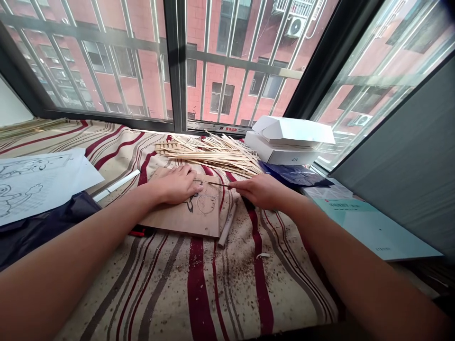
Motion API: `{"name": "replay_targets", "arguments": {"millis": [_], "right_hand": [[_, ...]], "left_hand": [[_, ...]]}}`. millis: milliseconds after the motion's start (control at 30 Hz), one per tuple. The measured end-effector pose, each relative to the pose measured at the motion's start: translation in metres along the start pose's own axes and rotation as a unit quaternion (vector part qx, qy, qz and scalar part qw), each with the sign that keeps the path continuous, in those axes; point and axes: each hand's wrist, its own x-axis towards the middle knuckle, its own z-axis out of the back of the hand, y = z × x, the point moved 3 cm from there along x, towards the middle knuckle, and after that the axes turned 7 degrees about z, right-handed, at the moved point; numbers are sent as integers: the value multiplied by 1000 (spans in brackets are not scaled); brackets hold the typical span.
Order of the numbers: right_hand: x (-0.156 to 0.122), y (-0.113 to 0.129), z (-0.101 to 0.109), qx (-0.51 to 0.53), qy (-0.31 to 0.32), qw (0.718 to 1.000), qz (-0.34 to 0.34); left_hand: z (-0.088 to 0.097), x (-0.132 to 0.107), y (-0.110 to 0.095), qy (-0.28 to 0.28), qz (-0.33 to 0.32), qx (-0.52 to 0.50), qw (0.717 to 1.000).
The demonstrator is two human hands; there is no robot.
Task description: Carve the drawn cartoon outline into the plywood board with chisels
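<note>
Left hand [176,184] is palm down on the near-left part of a wooden board [185,213], fingers curled, tips at the far end of a thin stick [213,183]. Can't tell if it grips the stick or just touches it.

Right hand [261,190] is pinched shut on the stick's other end, thumb and forefinger.

The stick lies between the hands, roughly level, long axis running left-right across the board's far edge, just above a pencilled figure. The right hand has the firm hold and the left is only at the tip.

The board lies flat on a striped cloth [227,293] dusted with shavings. A white marker [227,222] lies just right of the board, under the right hand's wrist line. A pile of sticks [213,154] sits just beyond both hands, with white boxes [287,139] beyond the right hand. Sheets of paper [35,182] are well left of the left forearm.
</note>
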Motion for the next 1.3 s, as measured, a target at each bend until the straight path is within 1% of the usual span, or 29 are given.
{"name": "replay_targets", "arguments": {"millis": [167, 267, 367, 467, 600, 733, 867, 967, 1100, 1233, 1300], "right_hand": [[-4, 3, 0, -16, -3, 1000, -12], [-3, 10, 0, -21, 4, 1000, -10], [1, 13, 0, -41, -5, 999, -6], [4, 10, -1, -41, -16, 999, 12], [4, 2, -3, -24, -10, 1000, -3], [4, 3, -1, -27, -17, 999, 6], [-1, 2, 2, 3, 0, 1000, -8], [-1, 11, 3, 0, 0, 1000, -25], [0, 30, 9, -14, 14, 1000, -16], [-13, 32, 15, -3, 35, 999, -41], [-19, 31, 15, 6, 38, 998, -42]], "left_hand": [[-1, 0, 1, -8, 17, 7, 1000], [0, -1, 0, -8, 10, -1, 1000], [1, -1, -2, -8, 8, 4, 1000], [2, -2, -2, -2, 5, 9, 1000], [1, -1, -1, -4, 4, 12, 1000], [1, 0, 0, -13, -3, 27, 1000], [0, 1, 1, -10, 0, 21, 1000], [-1, 2, 1, -9, -4, 20, 1000], [-1, 2, 1, -13, -4, 17, 1000], [1, -1, -1, -3, 9, 15, 1000], [2, -2, -3, 0, 14, 12, 1000]]}}
